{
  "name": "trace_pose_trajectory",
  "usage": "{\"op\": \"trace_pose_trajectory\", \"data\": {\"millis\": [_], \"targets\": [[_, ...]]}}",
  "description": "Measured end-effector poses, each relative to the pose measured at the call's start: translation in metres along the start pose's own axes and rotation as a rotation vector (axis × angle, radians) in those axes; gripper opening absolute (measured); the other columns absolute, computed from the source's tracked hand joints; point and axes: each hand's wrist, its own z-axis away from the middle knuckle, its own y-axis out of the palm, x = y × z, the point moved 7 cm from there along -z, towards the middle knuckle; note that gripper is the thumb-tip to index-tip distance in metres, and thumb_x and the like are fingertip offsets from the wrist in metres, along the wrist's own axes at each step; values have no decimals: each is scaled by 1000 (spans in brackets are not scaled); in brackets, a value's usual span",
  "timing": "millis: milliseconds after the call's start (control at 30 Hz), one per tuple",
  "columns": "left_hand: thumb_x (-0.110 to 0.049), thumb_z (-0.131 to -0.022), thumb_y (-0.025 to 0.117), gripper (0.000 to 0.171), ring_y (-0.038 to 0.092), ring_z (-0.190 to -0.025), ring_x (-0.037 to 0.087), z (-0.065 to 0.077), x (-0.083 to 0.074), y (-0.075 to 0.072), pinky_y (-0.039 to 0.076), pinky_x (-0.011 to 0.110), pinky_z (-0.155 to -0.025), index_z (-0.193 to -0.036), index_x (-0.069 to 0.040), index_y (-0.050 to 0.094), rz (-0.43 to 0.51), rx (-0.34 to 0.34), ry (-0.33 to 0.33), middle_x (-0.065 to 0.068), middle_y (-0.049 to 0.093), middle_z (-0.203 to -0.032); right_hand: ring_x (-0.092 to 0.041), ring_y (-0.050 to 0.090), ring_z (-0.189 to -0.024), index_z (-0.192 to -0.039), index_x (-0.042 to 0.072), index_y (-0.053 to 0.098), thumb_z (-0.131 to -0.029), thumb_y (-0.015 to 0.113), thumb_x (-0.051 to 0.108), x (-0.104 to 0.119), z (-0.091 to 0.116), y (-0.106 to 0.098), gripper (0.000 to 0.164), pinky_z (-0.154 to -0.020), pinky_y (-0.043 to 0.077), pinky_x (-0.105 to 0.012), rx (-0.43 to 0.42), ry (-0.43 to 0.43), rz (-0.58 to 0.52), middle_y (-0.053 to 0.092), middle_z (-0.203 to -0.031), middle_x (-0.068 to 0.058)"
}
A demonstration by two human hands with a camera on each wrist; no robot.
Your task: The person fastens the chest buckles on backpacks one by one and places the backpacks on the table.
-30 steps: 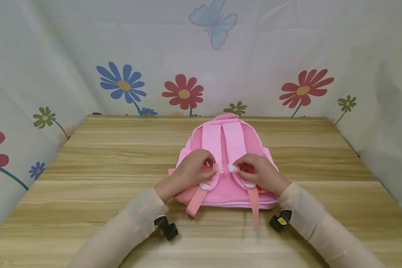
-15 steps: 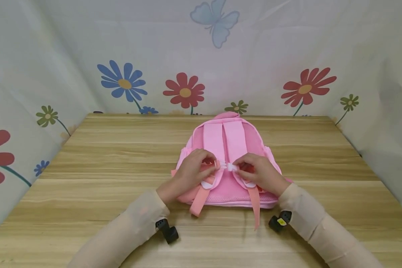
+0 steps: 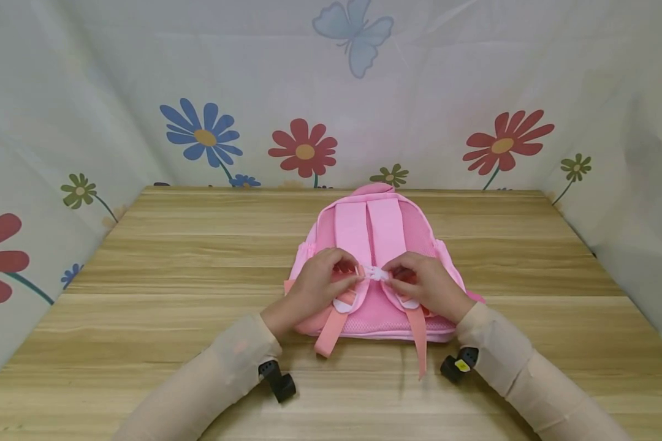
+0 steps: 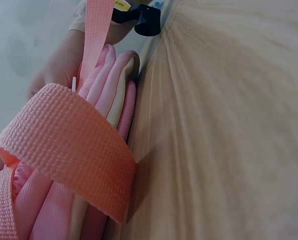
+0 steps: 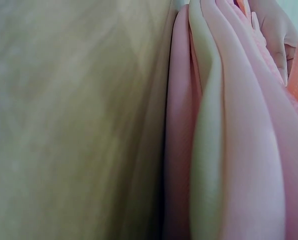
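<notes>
A pink backpack (image 3: 375,312) lies on the wooden table with its shoulder straps facing up. Over its middle, my left hand (image 3: 322,275) pinches one half of a white plastic buckle (image 3: 376,274), on an orange strap. My right hand (image 3: 430,282) pinches the other half from the right. The two halves meet between my fingertips, the prongs overlapping the socket in the head view. Orange webbing ends (image 3: 331,331) hang down over the bag's lower edge. The left wrist view shows a webbing loop (image 4: 69,150) close up, and the buckle is hidden there.
The backpack rests on a wood-grain table (image 3: 198,245), toward its middle right. Behind the table stands a white cloth backdrop (image 3: 397,110) printed with flowers and a butterfly. Black wrist cameras (image 3: 278,383) hang under both sleeves, close over the tabletop.
The two buckle halves, apart a second ago, have come together. My left hand has moved slightly right toward the right hand, which has stayed almost in place.
</notes>
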Motion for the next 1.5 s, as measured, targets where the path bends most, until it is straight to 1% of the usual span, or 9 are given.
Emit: {"op": "trace_pose_trajectory", "data": {"millis": [133,267,433,667,800,967,1233,1367,1500], "targets": [[-15,-83,75,19,59,-84,16,0,2,1,51,27,-75,-97,-6,65,26,13,-33,6,66,-90,-9,61,-83,-102,7,69,-86,70,8,1,0,0,16,-73,54,-21,-2,-14,6,68,-92,-3],[-15,-83,75,19,59,-85,16,0,4,3,51,27,-76,-97,-7,66,28,24,-52,6,66,-90,-8,61,-83,-103,8,69,-85,71,8,2,0,0,18,-74,53,-21,-1,-16,21,68,-92,-2],[-14,-83,74,18,59,-85,16,0,5,3,51,29,-77,-98,-6,66,20,34,-56,6,66,-90,-8,60,-83,-104,10,69,-85,72,10,3,1,0,19,-74,53,-21,9,1,33,67,-93,0],[-14,-83,74,19,59,-86,16,0,6,6,51,30,-78,-99,-6,67,6,52,-67,6,66,-91,-11,62,-86,-111,7,67,-85,72,9,4,0,1,26,-78,55,-24,19,29,21,68,-96,-2],[-14,-83,74,18,59,-87,17,0,6,6,51,30,-79,-99,-7,68,3,61,-77,6,66,-91,-9,61,-84,-107,8,69,-84,73,9,6,1,0,24,-76,54,-23,9,9,47,68,-95,-1],[-13,-84,74,18,59,-87,17,0,6,7,51,30,-80,-100,-7,68,-1,71,-84,5,66,-92,-9,61,-84,-106,8,69,-83,74,9,7,0,1,23,-77,55,-25,5,-6,67,69,-95,-1],[-13,-84,73,18,59,-88,17,1,9,8,51,30,-81,-101,-7,69,11,83,-91,6,67,-92,-12,61,-87,-105,8,70,-84,72,7,8,-1,3,21,-80,56,-30,12,-16,46,69,-96,-3],[-13,-84,73,18,59,-88,17,1,9,9,51,31,-82,-101,-7,69,16,93,-96,6,67,-93,-11,60,-86,-105,8,70,-84,72,7,9,-2,4,21,-80,56,-29,15,-11,46,69,-96,-3],[-13,-85,73,18,58,-88,16,2,9,10,52,33,-82,-101,-7,69,16,113,-100,6,66,-94,-11,61,-86,-105,7,70,-84,72,6,13,-2,4,21,-79,56,-28,13,-34,40,70,-97,-4]]}}
